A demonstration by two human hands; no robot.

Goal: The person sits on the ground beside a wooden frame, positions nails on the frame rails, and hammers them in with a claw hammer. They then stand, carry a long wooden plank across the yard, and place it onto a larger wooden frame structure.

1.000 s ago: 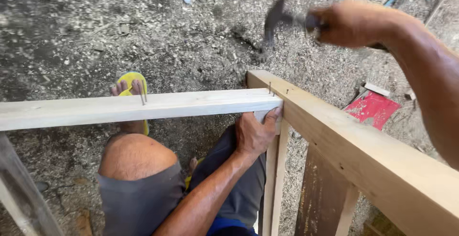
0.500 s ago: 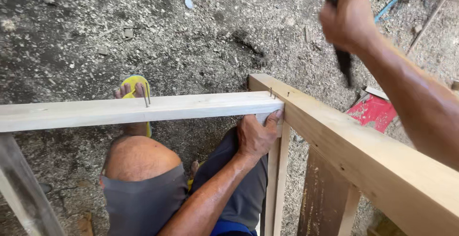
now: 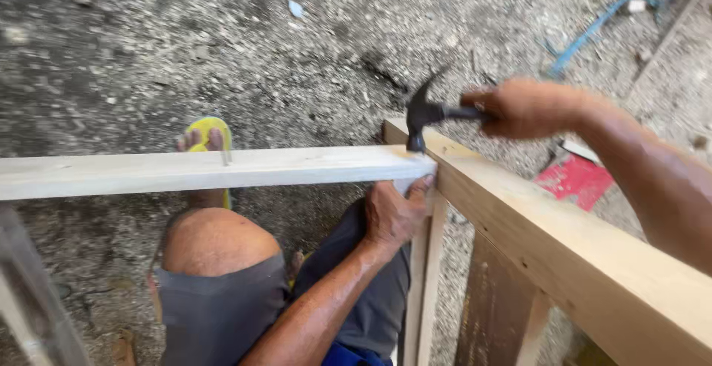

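Note:
My right hand grips a black claw hammer whose head sits down at the corner where two pale wooden rails meet. My left hand is clamped from below on the end of the horizontal rail, pressing it against the thicker rail that runs toward the lower right. A loose nail stands partly driven in the horizontal rail further left. My bent knee in grey shorts is under the rail, and my foot in a yellow sandal shows beyond it.
The ground is grey gravel and sawdust. A red flat piece lies on it right of the frame, and a blue cord curls at the upper right. An upright wooden post stands under the joint. Another pale board leans at the lower left.
My right hand swung the hammer up high and has brought it down onto the corner joint. My left hand and both rails have stayed in place.

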